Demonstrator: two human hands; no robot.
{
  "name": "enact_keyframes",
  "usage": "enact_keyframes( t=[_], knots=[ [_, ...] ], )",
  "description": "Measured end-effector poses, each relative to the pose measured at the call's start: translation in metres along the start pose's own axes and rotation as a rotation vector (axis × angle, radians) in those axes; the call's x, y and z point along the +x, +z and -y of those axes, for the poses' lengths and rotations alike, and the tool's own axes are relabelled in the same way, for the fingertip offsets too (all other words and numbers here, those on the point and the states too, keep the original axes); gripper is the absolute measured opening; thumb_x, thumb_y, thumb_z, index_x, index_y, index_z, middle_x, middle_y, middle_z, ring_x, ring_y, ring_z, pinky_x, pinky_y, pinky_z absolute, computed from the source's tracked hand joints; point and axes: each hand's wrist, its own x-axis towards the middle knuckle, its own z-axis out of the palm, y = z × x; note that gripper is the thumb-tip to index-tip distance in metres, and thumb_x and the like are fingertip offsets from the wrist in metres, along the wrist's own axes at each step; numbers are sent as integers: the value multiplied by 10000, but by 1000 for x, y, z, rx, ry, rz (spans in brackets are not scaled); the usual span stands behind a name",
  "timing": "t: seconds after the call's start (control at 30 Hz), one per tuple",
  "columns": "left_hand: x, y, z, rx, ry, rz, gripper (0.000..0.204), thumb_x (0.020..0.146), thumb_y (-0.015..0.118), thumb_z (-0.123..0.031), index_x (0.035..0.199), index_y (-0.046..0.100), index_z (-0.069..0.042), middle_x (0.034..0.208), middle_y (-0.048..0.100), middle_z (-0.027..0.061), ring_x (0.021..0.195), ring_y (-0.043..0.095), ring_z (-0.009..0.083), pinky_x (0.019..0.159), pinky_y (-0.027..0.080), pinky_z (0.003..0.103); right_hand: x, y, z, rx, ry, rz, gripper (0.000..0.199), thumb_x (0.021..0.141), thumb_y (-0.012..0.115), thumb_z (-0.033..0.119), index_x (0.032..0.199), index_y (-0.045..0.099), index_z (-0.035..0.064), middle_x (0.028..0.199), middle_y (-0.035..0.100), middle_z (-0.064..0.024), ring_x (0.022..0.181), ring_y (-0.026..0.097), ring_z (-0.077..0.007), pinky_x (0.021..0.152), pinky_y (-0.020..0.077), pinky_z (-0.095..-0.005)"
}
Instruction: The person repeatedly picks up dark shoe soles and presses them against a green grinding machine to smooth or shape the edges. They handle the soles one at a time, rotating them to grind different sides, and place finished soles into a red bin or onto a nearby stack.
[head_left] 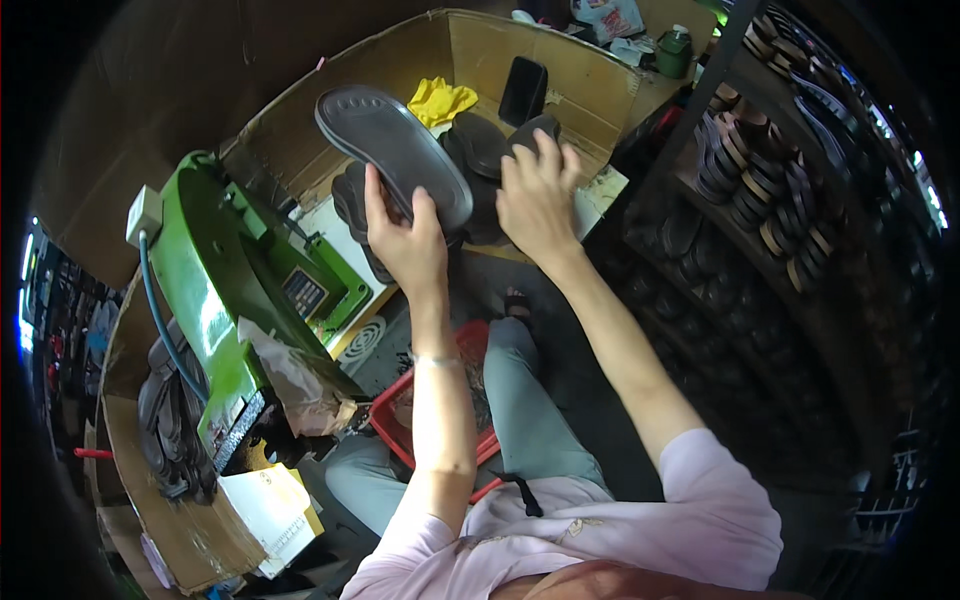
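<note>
A dark brown shoe sole (400,150) is held up in my left hand (410,240), its smooth face with a raised rim turned toward me. The thumb and a finger grip its lower edge. My right hand (540,195) is over a group of dark soles (478,145), fingers apart and slightly bent. Its fingertips overlap one sole (533,132) at the back; whether they touch it I cannot tell. More soles are partly hidden behind my left hand and the raised sole.
A green machine (200,290) with a blue cable stands at left. Cardboard walls (540,70) surround the work surface, where a yellow cloth (440,100) and a black tray (523,90) lie. Below is a red basin (395,415). Shelves of footwear (760,190) line the right.
</note>
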Motion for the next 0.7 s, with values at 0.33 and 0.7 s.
enact_keyframes(
  t=[0.33, 0.7],
  knots=[
    [41, 47, 52, 672, 61, 216, 444, 714, 594, -89, 1154, 618, -30, 998, 609, 172, 943, 605, 290, 854, 479, 360, -16, 49, -24, 188, -164, 90, 92, 639, 670, 101, 692, 667, 25, 743, 625, -83, 940, 600, -234, 1027, 235, -595],
    [24, 87, 37, 996, -139, 326, 356, 794, 549, -138, 1139, 563, -50, 1132, 482, 220, 940, 598, 439, 823, 480, 510, -16, 27, -48, 369, -115, 92, 131, 675, 658, 197, 677, 626, 69, 721, 610, -78, 790, 596, -242, 907, 360, -475]
  ],
)
